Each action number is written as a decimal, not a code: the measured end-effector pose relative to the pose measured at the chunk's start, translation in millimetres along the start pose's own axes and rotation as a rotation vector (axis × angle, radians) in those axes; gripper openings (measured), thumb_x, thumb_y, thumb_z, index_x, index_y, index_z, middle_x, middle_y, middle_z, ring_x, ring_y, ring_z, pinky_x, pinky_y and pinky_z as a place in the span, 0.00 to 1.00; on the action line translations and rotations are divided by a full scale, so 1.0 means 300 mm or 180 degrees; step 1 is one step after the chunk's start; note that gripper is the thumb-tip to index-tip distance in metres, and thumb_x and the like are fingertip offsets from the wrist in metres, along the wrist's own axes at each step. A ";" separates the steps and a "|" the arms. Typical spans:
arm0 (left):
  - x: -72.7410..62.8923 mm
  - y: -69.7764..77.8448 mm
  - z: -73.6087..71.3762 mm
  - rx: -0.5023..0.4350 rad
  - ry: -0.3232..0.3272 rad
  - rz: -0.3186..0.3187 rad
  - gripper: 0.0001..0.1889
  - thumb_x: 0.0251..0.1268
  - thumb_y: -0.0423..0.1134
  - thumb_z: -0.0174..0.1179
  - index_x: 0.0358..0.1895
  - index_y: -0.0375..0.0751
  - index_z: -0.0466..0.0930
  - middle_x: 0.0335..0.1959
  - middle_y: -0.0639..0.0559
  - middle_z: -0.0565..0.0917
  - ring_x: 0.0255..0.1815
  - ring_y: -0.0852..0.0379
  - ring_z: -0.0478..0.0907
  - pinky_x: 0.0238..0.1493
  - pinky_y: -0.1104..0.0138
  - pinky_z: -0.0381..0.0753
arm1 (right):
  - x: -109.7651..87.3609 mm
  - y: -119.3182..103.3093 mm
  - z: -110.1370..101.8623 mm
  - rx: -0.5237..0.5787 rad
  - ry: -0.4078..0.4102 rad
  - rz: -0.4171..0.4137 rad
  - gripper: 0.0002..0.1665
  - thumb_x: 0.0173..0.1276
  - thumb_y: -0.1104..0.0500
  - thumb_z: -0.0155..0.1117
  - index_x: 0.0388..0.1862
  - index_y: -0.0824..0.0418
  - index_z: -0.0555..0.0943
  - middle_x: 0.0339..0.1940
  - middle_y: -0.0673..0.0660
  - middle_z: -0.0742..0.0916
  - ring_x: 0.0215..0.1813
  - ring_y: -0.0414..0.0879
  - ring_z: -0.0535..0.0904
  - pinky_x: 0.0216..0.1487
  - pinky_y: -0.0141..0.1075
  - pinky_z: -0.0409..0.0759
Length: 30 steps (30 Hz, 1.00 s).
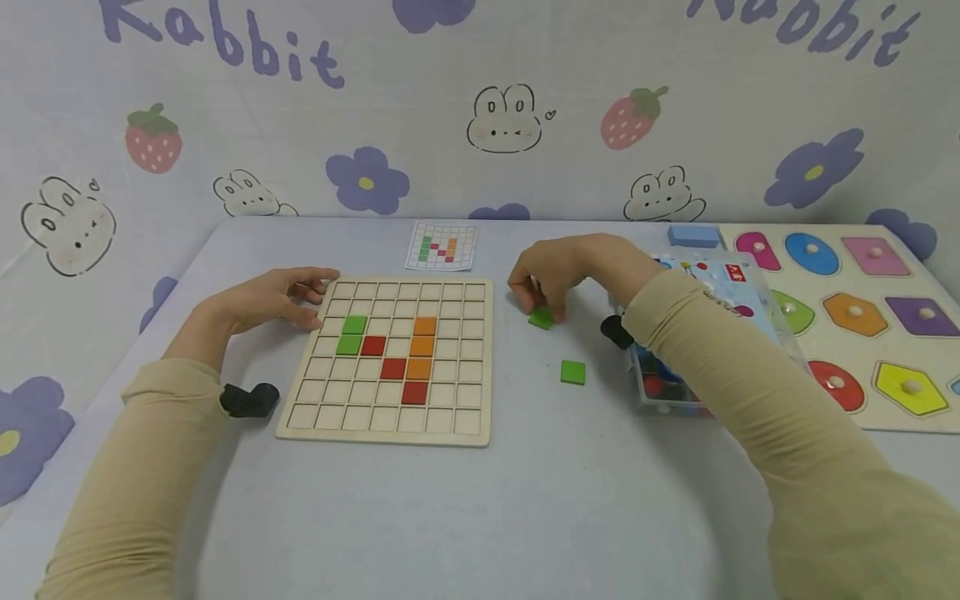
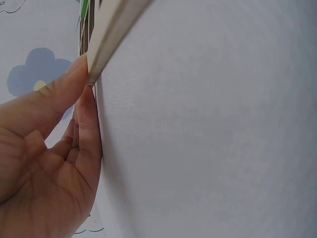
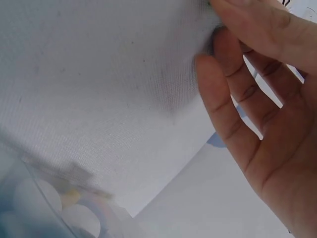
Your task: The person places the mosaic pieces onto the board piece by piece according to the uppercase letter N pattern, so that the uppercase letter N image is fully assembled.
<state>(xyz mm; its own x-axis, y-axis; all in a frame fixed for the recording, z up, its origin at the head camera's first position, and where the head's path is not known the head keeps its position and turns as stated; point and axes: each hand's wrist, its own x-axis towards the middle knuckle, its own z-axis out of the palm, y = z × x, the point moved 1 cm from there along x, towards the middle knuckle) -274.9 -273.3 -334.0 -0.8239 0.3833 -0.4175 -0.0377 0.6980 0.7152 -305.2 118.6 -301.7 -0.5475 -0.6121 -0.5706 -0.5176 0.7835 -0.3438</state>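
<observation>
A square wooden grid board [image 1: 483, 375] lies on the table. Two green tiles [image 1: 348, 344] sit in its grid, with red tiles [image 1: 393, 368] stepping down diagonally to a column of orange tiles [image 1: 422, 346]. My left hand [image 1: 273, 300] rests at the board's upper left edge, its thumb [image 2: 74, 79] and forefinger touching the rim. Right of the board, my right hand [image 1: 558, 267] pinches a green tile [image 1: 542, 318] at the table surface. Another green tile [image 1: 573, 372] lies flat nearby. In the right wrist view the fingers [image 3: 215, 94] are bent and the tile is mostly hidden.
Behind the board lies a pattern card [image 1: 441, 247] with coloured squares. A clear plastic box [image 1: 667, 407] stands under my right forearm. Farther right are a knob puzzle board [image 1: 817, 287] and a blue block [image 1: 693, 237]. A printed cloth hangs behind the table.
</observation>
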 end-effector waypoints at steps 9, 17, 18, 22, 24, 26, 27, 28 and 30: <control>-0.002 -0.001 -0.003 -0.0011 -0.0020 0.0016 0.45 0.59 0.33 0.67 0.78 0.45 0.53 0.60 0.48 0.63 0.59 0.56 0.65 0.54 0.73 0.69 | -0.001 -0.011 0.001 -0.0013 0.0077 -0.0001 0.20 0.43 0.74 0.77 0.30 0.57 0.80 0.35 0.52 0.82 0.40 0.46 0.75 0.42 0.35 0.75; 0.001 -0.003 -0.001 0.0011 -0.0021 0.0014 0.45 0.59 0.33 0.67 0.78 0.45 0.54 0.60 0.47 0.64 0.60 0.55 0.64 0.57 0.70 0.68 | 0.010 -0.010 0.006 0.0157 -0.0003 0.0071 0.19 0.46 0.71 0.77 0.33 0.55 0.81 0.36 0.51 0.81 0.43 0.46 0.75 0.44 0.35 0.74; 0.001 -0.003 -0.001 0.0013 -0.0023 0.0013 0.45 0.59 0.32 0.67 0.78 0.45 0.54 0.60 0.47 0.64 0.59 0.55 0.64 0.56 0.70 0.68 | 0.012 -0.008 0.007 0.0178 -0.0010 0.0082 0.18 0.47 0.71 0.77 0.33 0.55 0.82 0.36 0.51 0.81 0.43 0.46 0.74 0.44 0.35 0.74; 0.002 -0.004 -0.001 0.0009 -0.0020 0.0009 0.45 0.59 0.32 0.67 0.78 0.44 0.53 0.60 0.46 0.64 0.60 0.54 0.64 0.57 0.70 0.68 | 0.014 -0.004 0.004 0.0277 -0.0029 0.0127 0.13 0.52 0.67 0.77 0.31 0.56 0.81 0.36 0.51 0.81 0.42 0.44 0.75 0.43 0.34 0.77; 0.003 -0.004 -0.002 -0.0001 -0.0026 0.0007 0.45 0.59 0.32 0.67 0.79 0.45 0.53 0.61 0.46 0.64 0.60 0.53 0.64 0.59 0.66 0.67 | 0.014 -0.003 0.001 0.0360 -0.0022 0.0107 0.10 0.55 0.64 0.75 0.30 0.57 0.81 0.35 0.51 0.81 0.40 0.43 0.75 0.43 0.34 0.78; 0.004 -0.004 -0.001 -0.0015 -0.0022 -0.0001 0.45 0.59 0.32 0.67 0.79 0.45 0.53 0.61 0.46 0.64 0.61 0.53 0.63 0.61 0.62 0.66 | 0.013 -0.004 -0.003 0.0475 0.0035 0.0043 0.08 0.57 0.63 0.74 0.30 0.58 0.81 0.34 0.50 0.81 0.38 0.43 0.76 0.42 0.34 0.79; 0.004 -0.004 -0.001 -0.0017 -0.0023 -0.0001 0.45 0.59 0.32 0.67 0.79 0.45 0.53 0.61 0.45 0.64 0.61 0.52 0.63 0.62 0.61 0.66 | 0.013 -0.008 -0.006 0.0540 0.0073 -0.0004 0.06 0.59 0.62 0.72 0.30 0.58 0.81 0.33 0.50 0.81 0.38 0.43 0.76 0.42 0.34 0.80; 0.005 -0.004 0.000 -0.0020 -0.0025 -0.0001 0.45 0.59 0.32 0.67 0.79 0.44 0.53 0.61 0.45 0.63 0.61 0.52 0.63 0.63 0.60 0.66 | 0.014 -0.012 -0.009 0.0617 0.0134 -0.0071 0.05 0.60 0.62 0.71 0.31 0.58 0.82 0.33 0.50 0.82 0.37 0.42 0.76 0.42 0.34 0.80; 0.006 -0.003 0.001 -0.0026 -0.0016 -0.0007 0.45 0.59 0.31 0.67 0.79 0.44 0.53 0.61 0.45 0.63 0.62 0.52 0.63 0.64 0.59 0.65 | 0.017 -0.030 -0.016 0.0829 0.0291 -0.0249 0.04 0.62 0.61 0.70 0.32 0.59 0.82 0.31 0.50 0.83 0.36 0.42 0.77 0.43 0.35 0.81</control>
<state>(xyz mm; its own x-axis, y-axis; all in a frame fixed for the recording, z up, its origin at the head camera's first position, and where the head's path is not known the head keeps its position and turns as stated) -276.2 -273.2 -335.6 -0.8209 0.3848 -0.4219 -0.0441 0.6939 0.7188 -306.5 107.9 -298.0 -0.5756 -0.6697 -0.4692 -0.3808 0.7273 -0.5710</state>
